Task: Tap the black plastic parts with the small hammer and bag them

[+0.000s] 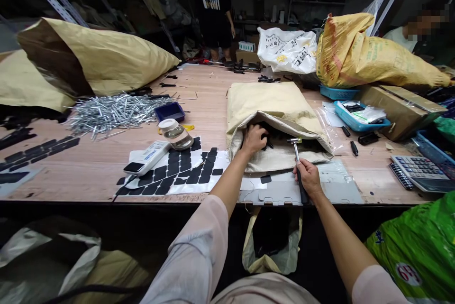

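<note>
A cream woven sack point(270, 95) lies on the wooden table with its mouth open towards me. My left hand point(255, 140) is at the left side of that mouth, fingers curled over dark pieces inside; what the fingertips hold is hidden. My right hand point(308, 178) is closed round the black handle of a small hammer point(297, 152), whose metal head is up in front of the sack's opening. Below the hands, a grey sheet point(330, 183) lies along the table's front edge. Black adhesive pads point(177, 164) on white sheets lie left of the sack.
Left are a pile of metal rods point(117, 112), a blue tray point(169, 111), a jar point(176, 134) and a white device point(147, 158). Right are a blue basket point(362, 124), a cardboard box point(401, 109) and a calculator point(423, 171). A person point(209, 5) stands behind the table.
</note>
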`<state>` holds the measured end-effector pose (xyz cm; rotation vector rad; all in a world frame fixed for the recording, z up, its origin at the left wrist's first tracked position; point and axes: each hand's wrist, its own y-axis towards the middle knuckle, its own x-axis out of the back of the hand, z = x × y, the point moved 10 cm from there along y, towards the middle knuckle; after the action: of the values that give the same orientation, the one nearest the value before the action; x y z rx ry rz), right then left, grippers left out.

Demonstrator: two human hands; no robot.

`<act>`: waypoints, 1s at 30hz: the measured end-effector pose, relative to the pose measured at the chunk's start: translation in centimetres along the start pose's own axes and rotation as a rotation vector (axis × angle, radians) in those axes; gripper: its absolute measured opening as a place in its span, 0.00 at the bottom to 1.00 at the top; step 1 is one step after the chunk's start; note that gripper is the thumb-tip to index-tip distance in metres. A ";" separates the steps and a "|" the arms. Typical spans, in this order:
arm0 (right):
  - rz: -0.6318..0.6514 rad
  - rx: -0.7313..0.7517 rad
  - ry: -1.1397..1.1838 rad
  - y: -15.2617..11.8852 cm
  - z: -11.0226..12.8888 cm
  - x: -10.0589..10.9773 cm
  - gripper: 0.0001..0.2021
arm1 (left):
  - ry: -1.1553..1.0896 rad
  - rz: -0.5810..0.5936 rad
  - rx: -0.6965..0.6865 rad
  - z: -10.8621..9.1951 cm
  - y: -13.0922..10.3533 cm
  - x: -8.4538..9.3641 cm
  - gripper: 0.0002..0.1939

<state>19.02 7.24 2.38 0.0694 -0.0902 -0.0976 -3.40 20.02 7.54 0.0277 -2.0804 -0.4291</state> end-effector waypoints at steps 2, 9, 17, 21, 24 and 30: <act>0.000 -0.006 0.011 0.0 0.0 0.0 0.15 | 0.091 0.109 -0.037 -1.0 -0.6 -1.2 0.15; -0.014 -0.024 0.020 0.1 -0.4 0.0 0.15 | 0.226 0.199 -0.047 -2.6 -1.6 -2.7 0.12; -0.015 -0.014 0.043 0.2 -0.5 0.1 0.17 | 0.108 0.110 -0.128 -7.9 -5.5 -1.5 0.10; -0.019 -0.005 0.036 0.2 -0.3 0.1 0.17 | 0.068 0.167 -0.065 -8.5 -10.0 -3.6 0.11; -0.014 -0.009 0.014 0.1 -0.4 0.2 0.18 | 0.037 0.176 -0.101 -8.0 -11.7 -4.7 0.14; -0.006 -0.015 0.018 0.2 -1.0 0.3 0.19 | -0.013 0.202 -0.090 -5.7 -10.0 -4.8 0.14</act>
<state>19.45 7.44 1.48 0.0557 -0.0715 -0.1040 2.35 9.94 3.12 -0.2370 -2.0499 -0.3996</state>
